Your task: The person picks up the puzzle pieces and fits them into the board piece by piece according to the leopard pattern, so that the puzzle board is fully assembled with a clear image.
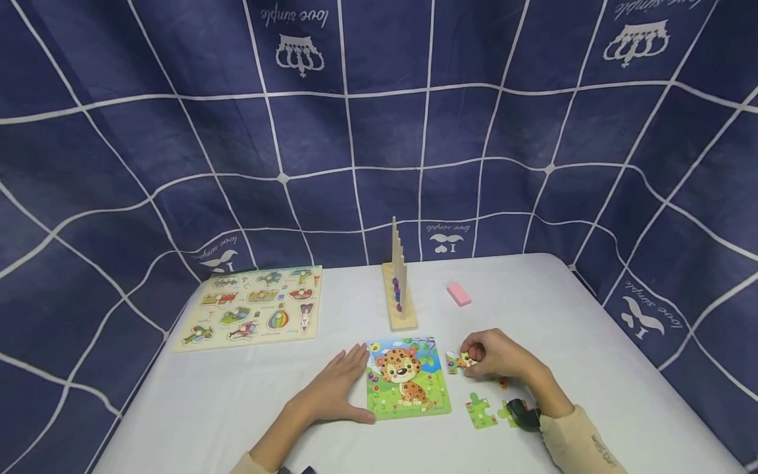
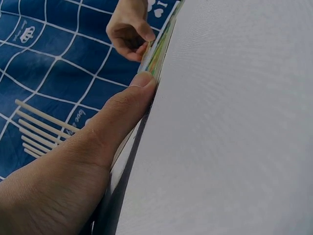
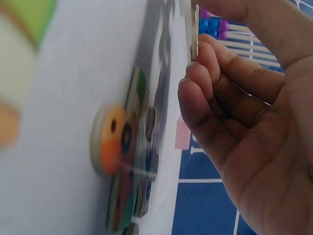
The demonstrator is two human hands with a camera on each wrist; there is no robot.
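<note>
A square board (image 1: pixel 408 378) with a cartoon leopard picture lies in the middle of the table. My left hand (image 1: pixel 334 388) rests along its left side, fingers stretched out and thumb by the near left corner. Right of the board, my right hand (image 1: pixel 497 355) pinches a jigsaw puzzle piece (image 1: pixel 454 362) showing part of an animal face. In the right wrist view the piece (image 3: pixel 194 34) appears edge-on at the fingertips. Nearer the front lie a green puzzle piece (image 1: pixel 481 413) and another piece (image 1: pixel 505 413), partly hidden by the black wrist strap.
Behind the board stands a wooden peg stand (image 1: pixel 403 322) with upright rods and purple and blue beads. A pink block (image 1: pixel 458 294) lies right of it. At the far left is a picture board (image 1: pixel 254 306) of vehicles. More pieces (image 3: pixel 124 142) lie below the right hand.
</note>
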